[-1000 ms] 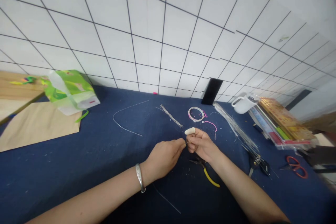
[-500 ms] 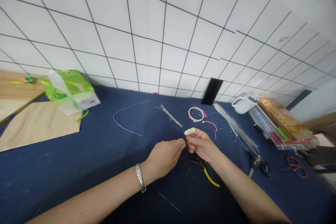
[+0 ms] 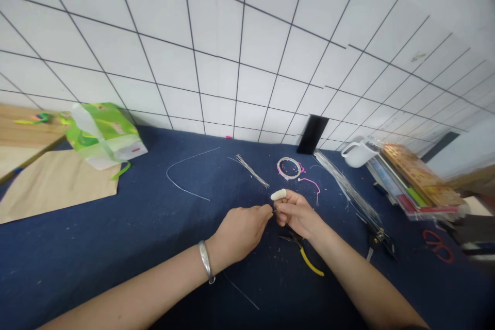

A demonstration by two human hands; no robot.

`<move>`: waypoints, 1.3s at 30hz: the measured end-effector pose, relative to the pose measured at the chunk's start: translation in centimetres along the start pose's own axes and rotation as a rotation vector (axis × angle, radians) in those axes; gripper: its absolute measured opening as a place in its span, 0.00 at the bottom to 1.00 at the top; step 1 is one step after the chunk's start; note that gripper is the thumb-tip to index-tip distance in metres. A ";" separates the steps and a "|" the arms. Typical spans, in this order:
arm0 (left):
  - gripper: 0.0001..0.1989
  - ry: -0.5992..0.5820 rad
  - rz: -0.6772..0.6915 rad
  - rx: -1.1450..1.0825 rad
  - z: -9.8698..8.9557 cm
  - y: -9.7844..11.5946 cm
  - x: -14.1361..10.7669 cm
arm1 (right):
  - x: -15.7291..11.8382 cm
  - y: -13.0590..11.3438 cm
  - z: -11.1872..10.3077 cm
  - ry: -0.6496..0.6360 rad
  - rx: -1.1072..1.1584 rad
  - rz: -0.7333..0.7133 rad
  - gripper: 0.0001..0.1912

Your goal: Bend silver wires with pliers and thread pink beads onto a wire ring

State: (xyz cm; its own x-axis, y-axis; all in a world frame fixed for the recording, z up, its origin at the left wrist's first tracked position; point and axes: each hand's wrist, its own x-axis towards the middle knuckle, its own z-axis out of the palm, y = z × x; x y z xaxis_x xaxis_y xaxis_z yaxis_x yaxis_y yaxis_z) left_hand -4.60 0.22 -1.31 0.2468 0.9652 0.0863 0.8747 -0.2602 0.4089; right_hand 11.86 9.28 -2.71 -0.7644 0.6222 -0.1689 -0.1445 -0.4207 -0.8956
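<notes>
Clock read from the meeting fingertips, 12 toward the tiled wall. Left hand and right hand nearly touch, both pinching a thin strand between them; its ends are hidden by fingers. White cover on one right finger. My read: a short, close pinch with wrists quiet suits so fine a piece; a long free end would bend or slip.

Pliers at 5, jaws just beside the right hand: a dropping right wrist could catch them. Short wire bundle at 11, wire ring at 1, long wires at 2. Bent wire at 9–10, loose wire at 7. Surface meets wall at 12; near edge can't be made out. More elbow room toward 8–9 than 1–3.
</notes>
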 end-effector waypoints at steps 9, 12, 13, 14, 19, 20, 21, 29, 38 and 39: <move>0.10 -0.015 0.001 0.016 -0.1 0.0 0.1 | 0.2 0.1 -0.1 -0.001 -0.020 -0.004 0.11; 0.10 -0.033 -0.005 0.041 -0.3 0.0 0.1 | 0.2 0.2 -0.1 0.010 -0.048 -0.002 0.11; 0.09 -0.038 -0.010 0.058 -0.4 0.0 0.1 | 0.2 0.2 -0.1 0.016 -0.065 -0.001 0.11; 0.09 -0.043 -0.013 0.075 -0.5 0.0 0.1 | 0.2 0.2 -0.2 0.024 -0.085 -0.001 0.11; 0.07 -0.077 -0.002 0.134 -0.6 0.0 0.0 | 0.2 0.4 -0.3 0.068 -0.179 0.002 0.12; 0.07 -0.080 -0.003 0.142 -0.6 0.0 0.0 | 0.3 0.5 -0.3 0.076 -0.184 0.008 0.12; 0.07 -0.080 -0.005 0.147 -0.6 -0.1 0.0 | 0.3 0.4 -0.3 0.078 -0.179 0.020 0.12; 0.08 -0.064 -0.017 0.127 -0.7 -0.1 0.1 | 0.2 -0.1 -0.4 0.014 0.023 0.144 0.13; 0.09 -0.045 -0.011 0.130 -0.6 0.0 0.1 | 0.2 0.0 -0.4 0.021 0.065 0.175 0.13; 0.09 -0.046 -0.010 0.128 -0.6 0.0 0.1 | 0.2 0.0 -0.4 0.018 0.061 0.172 0.12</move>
State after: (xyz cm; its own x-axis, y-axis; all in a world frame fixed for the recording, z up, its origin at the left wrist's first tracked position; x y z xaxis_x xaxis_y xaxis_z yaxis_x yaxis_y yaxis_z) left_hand -4.83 0.29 -0.78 0.2538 0.9665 0.0393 0.9225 -0.2541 0.2905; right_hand 11.96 9.67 -2.92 -0.7699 0.5492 -0.3251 -0.0513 -0.5610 -0.8263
